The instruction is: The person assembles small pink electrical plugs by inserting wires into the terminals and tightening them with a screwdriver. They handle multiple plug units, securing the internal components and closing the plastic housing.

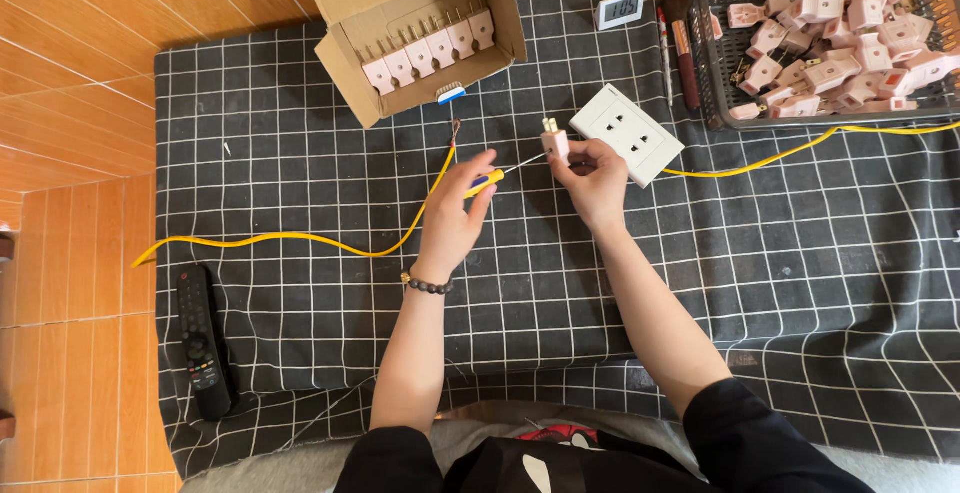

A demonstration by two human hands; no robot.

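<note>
My left hand [455,215] grips a small screwdriver [487,182] with a yellow and blue handle; its thin metal shaft reaches right to a pink plug adapter [555,142]. My right hand [596,177] holds that adapter upright, its two metal prongs pointing away from me. Just beyond the right hand lies a white socket plate [628,133], tilted on the black grid-patterned mat [300,293]. A yellow cable [300,241] runs across the mat from the left, with a bare end near the adapter, and carries on to the right behind the socket plate.
An open cardboard box [420,33] at the back holds a row of pink adapters. A dark mesh basket [720,73] at the back right is heaped with several more. A small digital clock [620,8], a brush [683,43] and a black remote [203,343] also lie nearby.
</note>
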